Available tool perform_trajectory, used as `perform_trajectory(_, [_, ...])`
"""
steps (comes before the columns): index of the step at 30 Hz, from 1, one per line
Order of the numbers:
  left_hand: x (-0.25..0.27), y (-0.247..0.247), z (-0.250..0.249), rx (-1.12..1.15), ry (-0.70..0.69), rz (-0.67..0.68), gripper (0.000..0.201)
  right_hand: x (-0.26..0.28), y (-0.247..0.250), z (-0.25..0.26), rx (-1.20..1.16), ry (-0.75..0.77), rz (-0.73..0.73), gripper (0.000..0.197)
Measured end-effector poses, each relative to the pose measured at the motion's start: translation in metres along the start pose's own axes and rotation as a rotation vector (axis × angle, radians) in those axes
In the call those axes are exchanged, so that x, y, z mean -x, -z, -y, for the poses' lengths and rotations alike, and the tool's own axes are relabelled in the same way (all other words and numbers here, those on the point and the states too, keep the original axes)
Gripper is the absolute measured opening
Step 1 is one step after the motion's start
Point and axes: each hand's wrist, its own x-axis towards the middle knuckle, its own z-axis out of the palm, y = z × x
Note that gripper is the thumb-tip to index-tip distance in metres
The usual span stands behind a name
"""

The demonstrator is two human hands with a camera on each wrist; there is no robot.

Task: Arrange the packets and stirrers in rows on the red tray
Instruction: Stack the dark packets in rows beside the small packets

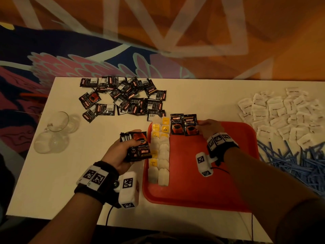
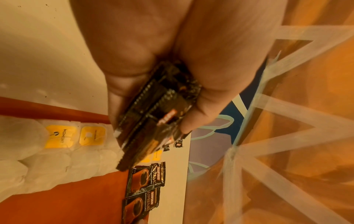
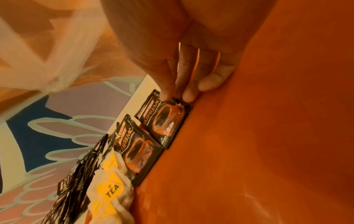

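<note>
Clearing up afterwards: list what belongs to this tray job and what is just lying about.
Job:
- red plastic tray
- black coffee sachets
- white tea bags with yellow tags
- white sugar packets
- blue stirrer sticks

Lying about:
- clear glass cups
- white table

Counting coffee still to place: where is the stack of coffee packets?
In the head view, the stack of coffee packets is gripped in the left hand, just left of the red tray.

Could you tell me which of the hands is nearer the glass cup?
Left. The left hand is right of the glass cup, gripping coffee packets; the right hand is over the red tray.
</note>
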Motion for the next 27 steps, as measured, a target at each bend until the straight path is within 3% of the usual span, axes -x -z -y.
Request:
perform_trajectory(7, [-0.002, -0.012, 0.001, -0.048, -0.061, -0.011, 0.035, 0.011, 0.013, -0.008, -0.031, 0.009, -0.016, 0.012])
perform_trajectory(10, [-0.002, -0.019, 0.002, -0.03, -0.083, -0.029, 0.037, 0.032, 0.015, -0.002, 0.003, 0.117, 0.024, 0.012])
perform_trajectory(12, [0.0, -0.028, 0.0, -0.019, -0.08, -0.027, 0.036, 0.058, 0.014, 0.01, -0.027, 0.252, 0.119, 0.008])
perform_trajectory(16, [0.007, -0.053, -0.005, -0.034, -0.077, 0.037, 0.035, 0.112, 0.011, 0.038, -0.153, 0.396, 0.491, 0.018])
perform_trajectory(19, [0.012, -0.065, -0.01, -0.055, -0.083, 0.088, 0.053, 0.122, 0.012, 0.042, -0.111, 0.455, 0.45, 0.013])
perform_trajectory(22, [0.015, -0.07, -0.015, -0.046, -0.085, 0.142, 0.055, 0.123, 0.015, 0.041, -0.223, 0.356, 0.429, 0.024])
perform_trajectory(24, [0.017, -0.072, -0.016, -0.032, -0.076, 0.185, 0.048, 0.13, 0.015, 0.043, -0.377, 0.257, 0.528, 0.025])
perform_trajectory(27, [0.018, -0.074, -0.013, -0.053, -0.083, 0.194, 0.032, 0.134, 0.014, 0.046, -0.492, 0.236, 0.509, 0.021])
